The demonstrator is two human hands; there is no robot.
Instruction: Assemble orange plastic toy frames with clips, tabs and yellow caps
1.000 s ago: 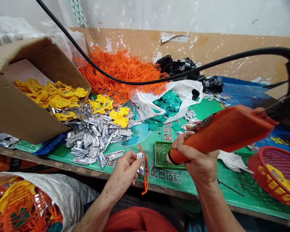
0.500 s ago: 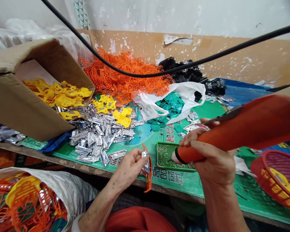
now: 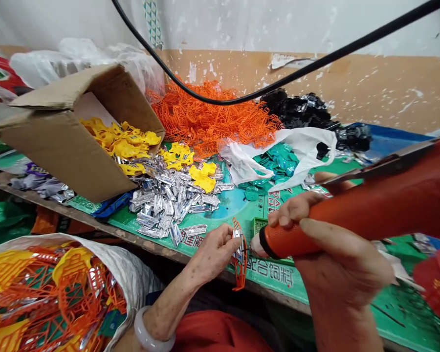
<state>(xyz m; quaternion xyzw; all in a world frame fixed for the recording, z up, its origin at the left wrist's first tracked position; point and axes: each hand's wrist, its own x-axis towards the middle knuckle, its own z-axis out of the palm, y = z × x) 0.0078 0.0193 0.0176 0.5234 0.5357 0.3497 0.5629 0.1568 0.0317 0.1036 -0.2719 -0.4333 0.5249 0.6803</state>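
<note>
The left hand [image 3: 216, 252] pinches an orange frame [image 3: 239, 274]; the right hand [image 3: 344, 259] grips a red tool [image 3: 381, 210]. Left of both, a sack [image 3: 140, 274] holds many, maybe done; beyond, silver plates [image 3: 168, 208] lie loose.

The right edge cuts off the orange tool [image 3: 370, 210], which partly hides the green tray [image 3: 254, 229].

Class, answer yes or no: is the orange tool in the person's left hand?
No, the right hand grips the tool, while the left hand holds a silver piece and an orange frame.
</note>
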